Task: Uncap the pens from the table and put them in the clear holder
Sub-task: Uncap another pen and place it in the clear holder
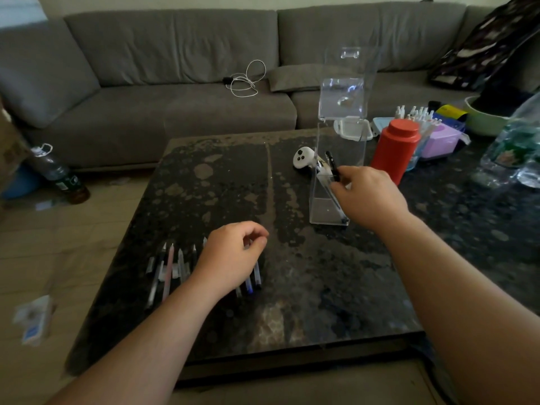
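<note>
- I see a grey sofa (175,92) running behind the far edge of the dark speckled surface (306,287), with a white cable (245,78) coiled on its seat.
- On the surface, right of centre and toward the far edge, stands the clear holder (327,209), a tall transparent box with its lid (342,97) raised upright above it.
- My right hand (371,197) is at the holder's open top; its fingers pinch a black pen (333,166) that stands tilted, its lower end reaching down inside the holder.
- At least one other pen leans inside the holder, its tip in the bottom near corner.
- My left hand (230,258) hovers over the row of pens (172,270) near the left part of the near edge, fingers curled with thumb and fingertips drawn close together; I cannot tell whether it grips anything.
- The pens lie side by side, roughly parallel, pointing toward the far edge; some are hidden under the hand.
- A red container (394,149) stands just right of the holder, near the far right corner, among a clutter of small items.
- A white controller (304,160) lies just behind the holder on its left side.
- A plastic bottle (58,173) stands on the floor off the left edge.
</note>
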### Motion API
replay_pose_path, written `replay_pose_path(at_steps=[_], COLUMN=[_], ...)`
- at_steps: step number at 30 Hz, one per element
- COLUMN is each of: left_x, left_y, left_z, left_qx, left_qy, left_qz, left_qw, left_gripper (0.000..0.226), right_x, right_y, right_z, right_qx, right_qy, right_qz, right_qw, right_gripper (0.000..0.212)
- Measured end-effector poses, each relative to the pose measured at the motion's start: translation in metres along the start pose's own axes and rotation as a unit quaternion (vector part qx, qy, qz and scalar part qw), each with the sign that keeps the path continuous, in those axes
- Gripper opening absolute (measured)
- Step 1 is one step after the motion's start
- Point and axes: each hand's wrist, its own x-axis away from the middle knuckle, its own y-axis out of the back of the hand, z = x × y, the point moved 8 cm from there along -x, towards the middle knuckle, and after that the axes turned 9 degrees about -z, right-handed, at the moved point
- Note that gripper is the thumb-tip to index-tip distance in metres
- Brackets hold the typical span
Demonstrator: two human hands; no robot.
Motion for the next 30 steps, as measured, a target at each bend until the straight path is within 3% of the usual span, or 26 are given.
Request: replay_pose_path(at_steps=[3, 6, 9, 11, 14, 16, 25, 30], left_x=[-0.003, -0.007, -0.010, -0.011, -0.010, -0.009, -0.008, -0.006], left_y=[-0.001, -0.002, -0.003, -0.004, -0.008, -0.009, -0.012, -0.014], left_z=[0.004, 0.014, 0.023, 0.027, 0.026, 0.026, 0.018, 0.009], left_qx=[-0.011, -0.069, -0.165, -0.205, -0.256, -0.270, -0.307, -0.330], left_qy=[0.005, 0.012, 0.025, 0.043, 0.039, 0.037, -0.008, -0.042], left_qz=[-0.002, -0.014, -0.011, -0.002, 0.016, 0.024, 0.034, 0.032], left_qw=[1.000, 0.997, 0.986, 0.978, 0.966, 0.962, 0.951, 0.943], left_gripper=[0.016, 0.018, 0.024, 0.029, 0.034, 0.036, 0.042, 0.044], right_x=[0.000, 0.010, 0.029, 0.038, 0.064, 0.085, 0.091, 0.069], right_y=[-0.001, 0.013, 0.022, -0.001, -0.068, -0.100, -0.119, -0.106], right_z=[0.001, 0.007, 0.036, 0.059, 0.081, 0.089, 0.095, 0.065], right_qx=[-0.005, -0.019, -0.062, -0.075, -0.054, -0.054, -0.018, 0.038], right_qy=[0.001, 0.007, 0.085, 0.142, 0.159, 0.154, 0.172, 0.095], right_qz=[-0.016, -0.122, -0.197, -0.134, 0.094, 0.202, 0.222, 0.221], right_qw=[1.000, 0.992, 0.975, 0.978, 0.981, 0.966, 0.960, 0.970], right_gripper=[0.041, 0.050, 0.041, 0.029, 0.026, 0.029, 0.023, 0.019])
